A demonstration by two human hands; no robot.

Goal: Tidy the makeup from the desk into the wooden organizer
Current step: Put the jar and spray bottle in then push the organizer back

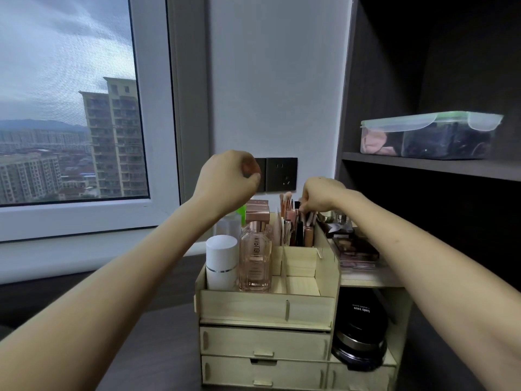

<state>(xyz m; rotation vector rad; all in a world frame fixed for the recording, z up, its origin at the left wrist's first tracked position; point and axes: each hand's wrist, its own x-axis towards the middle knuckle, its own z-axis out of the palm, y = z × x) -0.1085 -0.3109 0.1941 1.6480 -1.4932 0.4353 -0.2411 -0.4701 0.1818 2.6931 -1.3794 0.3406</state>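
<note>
Desk (158, 348): dark top. The wooden organizer (267, 309) sits on it against the wall, with two drawers (265, 344) closed below the top tray.

All the makeup I can see is in or on the organizer:
- White bottle (221, 261) and pink glass bottle (256, 261) stand upright in the left tray section, touching.
- Black compact (359, 320) is in the lower right cubby.
- Palettes (356, 249) are stacked flat on the right side shelf.
- Brushes (287, 206) and slim tubes are packed upright in the rear middle slot.
- The front middle compartment (300, 266) shows bare wood.

Left hand (228, 176): raised above the bottles with fingers curled in. Nothing is visible in it and it touches nothing.

Right hand (321, 194): over the rear slot with fingers bunched downward and tips buried among the slim tools. I cannot tell whether it pinches one or only touches them.

My read is that this step is seating or straightening a slim item in the brush slot, late in the task.

To do it well:
- Go straight down into a gap, not at an angle, because the slot is crowded and the neighbours will lean or pop out.
- Grip low on the shaft and keep bristles up.
- Let go only once the base has bottomed out.
- Bring the left hand down to steady the organizer's top edge or hold the brushes aside. Keep it off the bottles, which are tall, close together and would tip easily.
- If the slot binds, use the front middle compartment instead.
</note>
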